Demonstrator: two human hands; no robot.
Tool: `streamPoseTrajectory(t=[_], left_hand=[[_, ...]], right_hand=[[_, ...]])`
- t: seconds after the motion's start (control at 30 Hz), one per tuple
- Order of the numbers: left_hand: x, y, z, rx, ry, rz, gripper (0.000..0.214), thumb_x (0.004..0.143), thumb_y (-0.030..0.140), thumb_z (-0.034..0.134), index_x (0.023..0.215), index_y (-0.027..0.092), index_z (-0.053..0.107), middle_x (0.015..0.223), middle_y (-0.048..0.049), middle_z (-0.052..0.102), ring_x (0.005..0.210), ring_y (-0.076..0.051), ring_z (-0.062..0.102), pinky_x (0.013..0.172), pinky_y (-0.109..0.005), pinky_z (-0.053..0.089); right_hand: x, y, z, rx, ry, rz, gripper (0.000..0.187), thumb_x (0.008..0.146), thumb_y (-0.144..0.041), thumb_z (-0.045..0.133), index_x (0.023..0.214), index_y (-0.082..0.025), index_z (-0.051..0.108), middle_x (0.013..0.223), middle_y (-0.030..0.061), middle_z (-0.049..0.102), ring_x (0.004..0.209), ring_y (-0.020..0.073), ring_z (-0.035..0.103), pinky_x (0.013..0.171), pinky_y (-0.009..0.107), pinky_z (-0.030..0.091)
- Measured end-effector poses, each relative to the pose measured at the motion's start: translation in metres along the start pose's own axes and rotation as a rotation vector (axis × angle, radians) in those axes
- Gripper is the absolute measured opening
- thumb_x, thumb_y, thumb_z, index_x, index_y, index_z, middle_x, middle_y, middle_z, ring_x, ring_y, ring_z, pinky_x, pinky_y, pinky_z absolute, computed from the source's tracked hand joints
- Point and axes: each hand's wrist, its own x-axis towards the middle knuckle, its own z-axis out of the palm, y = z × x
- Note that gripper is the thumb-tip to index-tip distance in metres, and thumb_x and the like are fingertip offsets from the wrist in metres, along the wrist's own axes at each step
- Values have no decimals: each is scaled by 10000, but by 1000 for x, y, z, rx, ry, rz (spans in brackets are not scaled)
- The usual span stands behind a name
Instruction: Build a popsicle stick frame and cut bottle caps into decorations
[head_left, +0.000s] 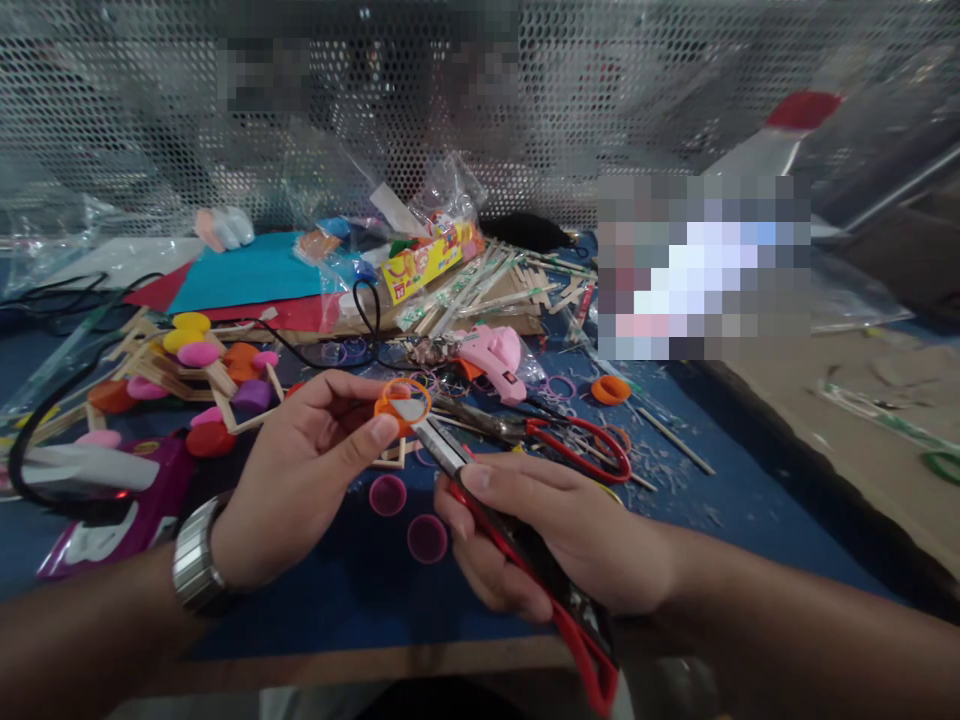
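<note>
My left hand (pixel 300 470), with a metal watch (pixel 199 560) at its wrist, pinches a small orange plastic cup-like piece (pixel 405 400) with a thin rim between thumb and fingertips. Wrapped around a red and black utility knife (pixel 510 530) is my right hand (pixel 555 520), its thumb lying along the metal neck. The blade's tip meets the inside of the orange piece. Below it, two magenta cup-shaped pieces (pixel 388 495) rest on the blue table. Red-handled scissors (pixel 570 440) lie just beyond my right hand.
A pink glue gun (pixel 491 360) and an orange ring-like piece (pixel 611 390) lie farther back among shavings. At left are wooden-stick frames with coloured plastic pieces (pixel 199 375) and a purple package (pixel 150 500). Cardboard (pixel 847 430) covers the right side.
</note>
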Motion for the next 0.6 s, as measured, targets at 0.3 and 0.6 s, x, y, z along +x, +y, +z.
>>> streamPoseTrajectory(t=[0.3, 0.6], left_hand=[[1, 1, -1, 29, 2, 13, 260, 750, 230, 925, 945, 236, 753, 933, 19, 796, 852, -83, 726, 809, -130, 599], [2, 2, -2, 71, 17, 17, 285, 736, 237, 930, 904, 232, 700, 880, 6, 772, 771, -118, 702, 670, -181, 603]], right_hand=[[0, -1, -2, 34, -7, 27, 337, 1067, -357, 374, 867, -168, 567, 432, -49, 497, 391, 96, 378, 483, 215, 357], [-1, -2, -1, 23, -30, 9, 344, 1079, -344, 350, 868, -173, 561, 436, -55, 487, 399, 103, 374, 491, 219, 351]])
